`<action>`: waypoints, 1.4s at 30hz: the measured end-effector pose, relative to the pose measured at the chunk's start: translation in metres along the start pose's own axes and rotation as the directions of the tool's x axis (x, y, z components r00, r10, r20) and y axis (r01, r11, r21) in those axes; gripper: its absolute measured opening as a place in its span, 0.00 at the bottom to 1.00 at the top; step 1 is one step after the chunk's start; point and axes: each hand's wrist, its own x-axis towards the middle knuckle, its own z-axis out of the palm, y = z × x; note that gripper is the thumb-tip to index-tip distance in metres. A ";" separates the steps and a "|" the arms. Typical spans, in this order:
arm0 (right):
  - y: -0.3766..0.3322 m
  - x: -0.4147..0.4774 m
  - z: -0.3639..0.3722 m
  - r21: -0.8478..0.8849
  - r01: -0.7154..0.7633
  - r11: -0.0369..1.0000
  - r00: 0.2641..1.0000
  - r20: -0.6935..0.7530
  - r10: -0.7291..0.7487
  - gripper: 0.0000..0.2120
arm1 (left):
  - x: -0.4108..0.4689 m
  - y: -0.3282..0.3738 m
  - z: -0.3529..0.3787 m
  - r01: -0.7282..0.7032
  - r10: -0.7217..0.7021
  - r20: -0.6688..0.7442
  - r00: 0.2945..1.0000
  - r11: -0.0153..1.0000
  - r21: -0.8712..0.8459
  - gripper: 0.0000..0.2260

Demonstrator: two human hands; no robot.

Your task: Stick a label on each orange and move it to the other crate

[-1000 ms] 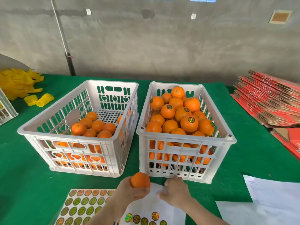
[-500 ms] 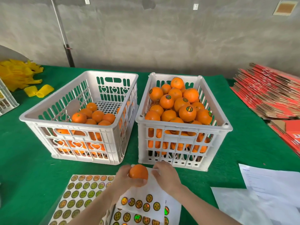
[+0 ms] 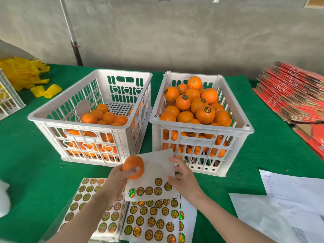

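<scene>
Gripping orange (image 3: 133,163), left hand (image 3: 115,180) hides its underside; right hand (image 3: 184,179) pinches label sheet (image 3: 157,166).

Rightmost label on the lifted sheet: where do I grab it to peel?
Probably its right rim, from the right with the right hand. The label lies flat on the sheet, so only an edge lifts; that hand holds the sheet beside it, and the left hand grips the orange.
</scene>
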 end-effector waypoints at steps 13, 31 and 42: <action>0.007 -0.008 0.003 0.329 -0.286 0.900 0.958 0.087 0.273 0.21 | -0.001 -0.020 0.009 0.044 -0.040 0.046 0.998 0.994 -0.100 0.30; 0.011 -0.007 0.007 -0.243 0.198 0.950 0.953 -0.180 -0.245 0.13 | 0.008 -0.014 0.024 0.192 -0.125 0.204 0.971 0.916 -0.352 0.49; 0.011 -0.011 0.014 -0.593 0.505 0.628 0.684 -0.169 -0.710 0.05 | 0.009 -0.011 0.016 0.211 -0.178 0.212 0.961 0.967 -0.144 0.39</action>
